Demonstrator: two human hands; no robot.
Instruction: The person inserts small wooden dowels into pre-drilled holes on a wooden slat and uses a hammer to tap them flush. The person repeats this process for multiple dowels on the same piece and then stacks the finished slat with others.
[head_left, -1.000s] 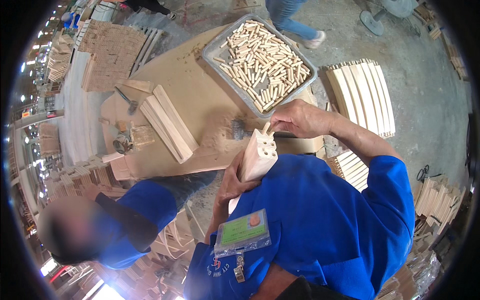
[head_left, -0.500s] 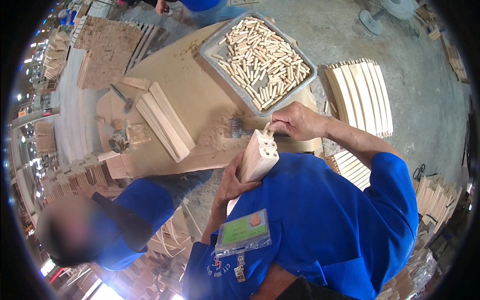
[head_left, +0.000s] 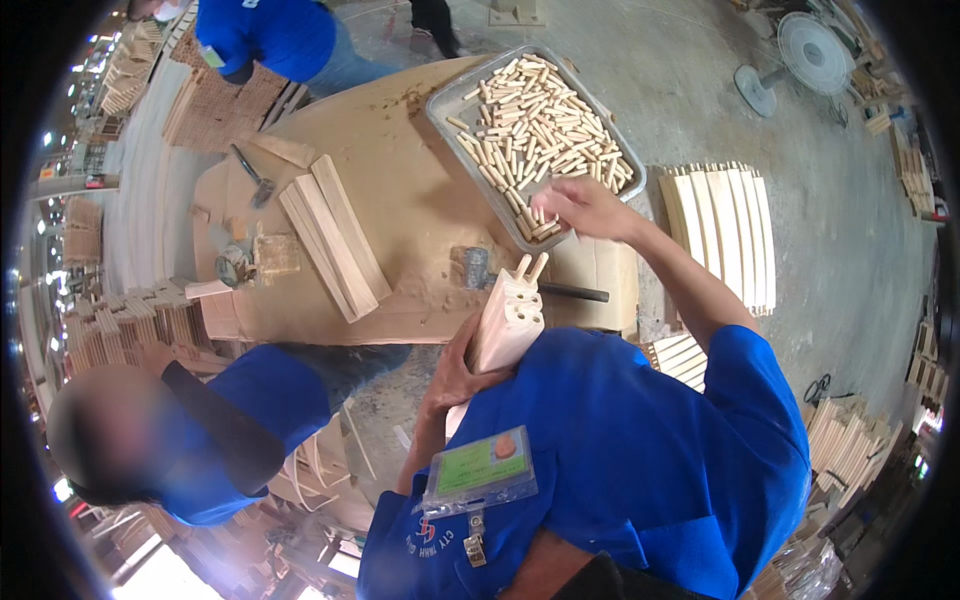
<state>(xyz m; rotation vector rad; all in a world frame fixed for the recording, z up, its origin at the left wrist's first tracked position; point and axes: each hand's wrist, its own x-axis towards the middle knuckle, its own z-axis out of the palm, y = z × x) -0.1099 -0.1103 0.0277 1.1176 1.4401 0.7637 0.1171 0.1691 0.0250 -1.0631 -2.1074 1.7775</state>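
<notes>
My left hand [head_left: 457,365] is wrapped round a bundle of pale wooden bars [head_left: 500,340], held against my front with the drilled ends tilted up and away. Two wooden dowels [head_left: 530,267] stick out of the farthest bar; open holes show in the nearer ends. My right hand [head_left: 580,208] is at the near corner of a grey tray [head_left: 440,118] heaped with loose dowels [head_left: 550,120]. Its fingertips are blurred among the dowels, so what they grip cannot be made out. Just beyond the bundle lies a hammer [head_left: 575,292] with a dark handle, partly hidden by the bars.
The cardboard-covered table [head_left: 400,220] carries several loose bars [head_left: 330,240] and another hammer [head_left: 258,184]. Stacked curved slats [head_left: 720,235] stand at the right, a fan [head_left: 800,55] farther back. One person in blue [head_left: 270,420] is at the left, another [head_left: 270,40] beyond the table.
My right hand has moved from the bar ends away to the tray. Two dowels now stand uncovered in the farthest bar. The person beyond the table has come farther into view.
</notes>
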